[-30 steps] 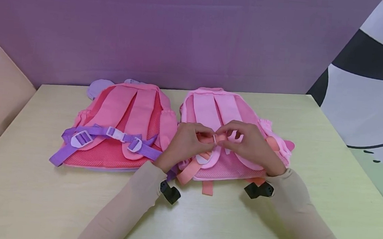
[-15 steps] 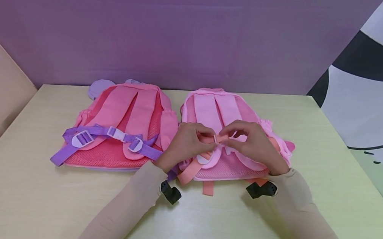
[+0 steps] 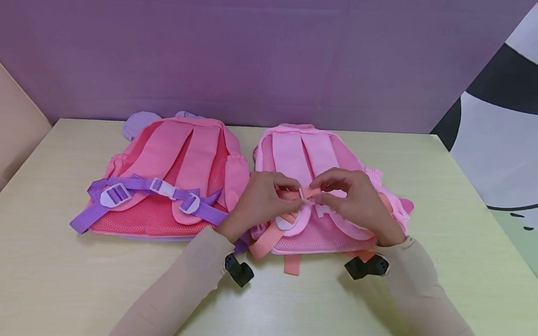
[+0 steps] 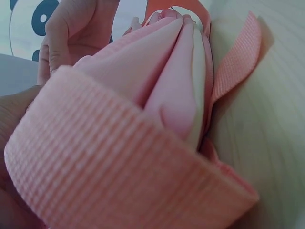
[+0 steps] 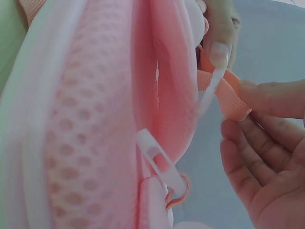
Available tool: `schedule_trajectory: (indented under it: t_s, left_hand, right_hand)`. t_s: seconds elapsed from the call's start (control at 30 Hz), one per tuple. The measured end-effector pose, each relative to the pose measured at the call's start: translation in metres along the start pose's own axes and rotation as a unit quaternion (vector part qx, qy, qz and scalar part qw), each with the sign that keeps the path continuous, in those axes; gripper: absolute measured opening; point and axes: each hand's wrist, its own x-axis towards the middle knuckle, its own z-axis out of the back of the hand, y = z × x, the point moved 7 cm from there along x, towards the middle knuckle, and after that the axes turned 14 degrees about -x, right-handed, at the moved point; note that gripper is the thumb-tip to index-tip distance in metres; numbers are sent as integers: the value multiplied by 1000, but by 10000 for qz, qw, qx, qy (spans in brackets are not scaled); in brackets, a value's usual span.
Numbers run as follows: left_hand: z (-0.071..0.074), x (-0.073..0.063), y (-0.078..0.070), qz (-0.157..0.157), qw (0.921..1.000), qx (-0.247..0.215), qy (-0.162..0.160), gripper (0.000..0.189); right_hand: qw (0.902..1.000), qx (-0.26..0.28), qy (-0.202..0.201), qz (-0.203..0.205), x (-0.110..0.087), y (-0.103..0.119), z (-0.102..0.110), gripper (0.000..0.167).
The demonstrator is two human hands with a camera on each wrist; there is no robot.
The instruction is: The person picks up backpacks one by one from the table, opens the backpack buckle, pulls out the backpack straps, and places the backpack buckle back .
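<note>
In the head view my left hand (image 3: 266, 197) pinches a white plastic strap slider (image 5: 212, 93) by its edge, over the back of the light pink backpack (image 3: 294, 149). An orange webbing strap (image 5: 231, 98) runs through this slider. My right hand (image 3: 359, 202) pinches the strap between thumb and fingers just beyond the slider, as the right wrist view shows. Below the hands, a second white plastic buckle piece (image 5: 162, 164) hangs with a small orange loop on it. A wide loop of orange webbing (image 4: 109, 157) fills the near part of the left wrist view.
To the left lies a darker pink backpack (image 3: 145, 152) with purple straps (image 3: 207, 213) and a fastened white buckle (image 3: 163, 188). Loose orange strap ends (image 3: 291, 264) stick out from the light pink backpack onto the pale table (image 3: 285, 313). A purple partition (image 3: 260, 50) stands behind.
My right hand has moved slightly up and right from the slider, with more orange strap showing between the hands. My left hand stays in place.
</note>
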Motion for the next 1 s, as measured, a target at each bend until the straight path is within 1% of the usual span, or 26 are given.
schedule_trajectory:
  t_s: [0.13, 0.2, 0.27, 0.43, 0.57, 0.67, 0.83, 0.9, 1.0]
  left_hand:
    - [0, 0, 0, -2, 10000, 34, 2, 21]
    - [0, 0, 0, -69, 9999, 81, -26, 20]
    - [1, 0, -1, -146, 9998, 121, -53, 20]
    - [0, 0, -1, -158, 9997, 156, -43, 20]
    - [1, 0, -1, -120, 9999, 61, -52, 19]
    - [1, 0, -1, -77, 9999, -41, -63, 20]
    - [1, -1, 0, -5, 10000, -57, -68, 22]
    - [1, -1, 1, 8, 10000, -59, -75, 22]
    - [1, 0, 1, -1, 10000, -59, -79, 24]
  right_hand:
    - [9995, -233, 61, 193, -1, 4, -1, 27]
    - [9990, -300, 88, 305, -1, 6, -3, 31]
    - [9990, -280, 104, 331, -1, 7, -5, 31]
    - [9997, -150, 35, 195, 0, 3, -7, 22]
    - [9997, 210, -122, -11, 0, -2, -3, 17]
    - [9986, 495, -128, -149, -1, -5, 0, 15]
    - [9978, 578, -37, -327, -1, -8, -1, 17]
    - [9982, 532, 11, -287, -1, -7, -1, 18]
    - [9993, 364, 77, -84, -1, -3, -2, 24]
